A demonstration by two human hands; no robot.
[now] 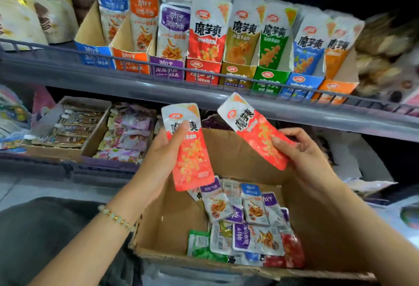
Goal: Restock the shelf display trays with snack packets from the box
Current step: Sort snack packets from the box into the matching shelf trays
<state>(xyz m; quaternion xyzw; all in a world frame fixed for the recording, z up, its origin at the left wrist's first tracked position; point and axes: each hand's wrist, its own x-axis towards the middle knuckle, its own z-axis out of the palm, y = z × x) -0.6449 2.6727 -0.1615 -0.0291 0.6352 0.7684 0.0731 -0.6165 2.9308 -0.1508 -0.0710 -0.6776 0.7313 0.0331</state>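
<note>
1. Cardboard box (172, 224) sits lowest, snack packets (247, 224) heaped inside.
2. Left hand (159, 149) pinches a red packet (191, 156) upright; right hand (303, 152) pinches a second packet (254, 127), tilted.
3. Their red tray (203, 71) stands straight above the left hand, on the shelf (136, 86).

Bright centre, black shadow upper right, glare on foil packets (254, 127), blurred, bowed edges

Bead bracelet (115, 217), pale green & gold, L wrist, dark grey clothing (34, 236)
</note>
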